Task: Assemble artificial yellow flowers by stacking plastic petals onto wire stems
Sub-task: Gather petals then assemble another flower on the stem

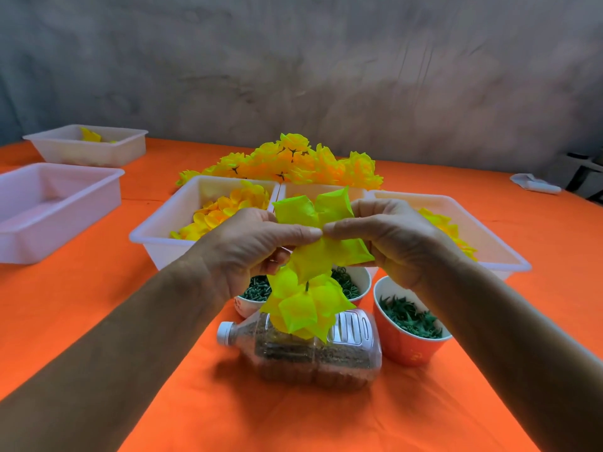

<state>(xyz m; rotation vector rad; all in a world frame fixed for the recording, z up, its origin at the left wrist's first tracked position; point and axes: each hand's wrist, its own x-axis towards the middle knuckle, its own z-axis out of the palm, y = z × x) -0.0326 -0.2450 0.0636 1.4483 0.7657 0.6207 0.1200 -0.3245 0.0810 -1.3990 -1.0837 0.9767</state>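
A large yellow petal layer (313, 210) with four lobes hangs in mid-air at the centre. My left hand (251, 249) and my right hand (388, 236) pinch it from either side, thumbs meeting at its middle. Just below, a half-built yellow flower (303, 308) sits on a thin green wire stem (306, 286). The stem stands in a plastic bottle (313, 357) lying on its side and filled with brown grains. The upper petal layer hovers over the stem's tip; whether it is threaded on the wire is hidden.
White trays of yellow petals stand behind my hands, one on the left (153, 236) and one on the right (502, 249). A pile of finished flowers (293, 161) lies further back. Cups of green parts (408, 340) flank the bottle. Two more trays (42, 230) sit far left on the orange cloth.
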